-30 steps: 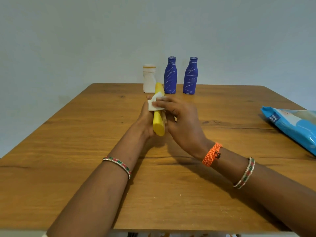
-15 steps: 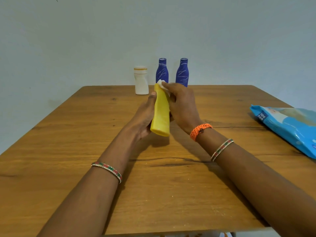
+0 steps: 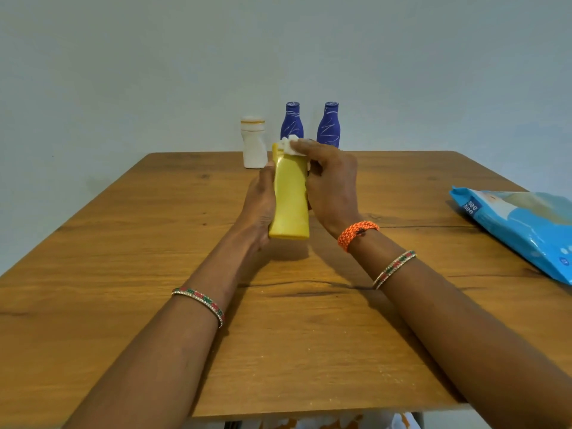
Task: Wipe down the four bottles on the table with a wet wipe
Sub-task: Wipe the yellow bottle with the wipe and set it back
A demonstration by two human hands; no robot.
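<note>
Left hand [image 3: 258, 209] grips the yellow bottle [image 3: 290, 199] along its left side, holding it just above the table [image 3: 123, 243], base toward the camera, top tipped away. Right hand [image 3: 332, 184] is closed on a white wet wipe [image 3: 291, 145], fingers pressing it vs. the bottle's cap end. Step in hand, I'd say: wiping bottle no. 1, now at the top. Next move prob. calls for finishing the cap, setting the bottle down & reaching farther back. At the far edge stand the white bottle [image 3: 253, 144] and two blue bottles [image 3: 291, 120] [image 3: 329, 123], upright, close together, w/ no sign of wiping yet. Wipe pack [image 3: 520, 227] lies at right, well apart.
</note>
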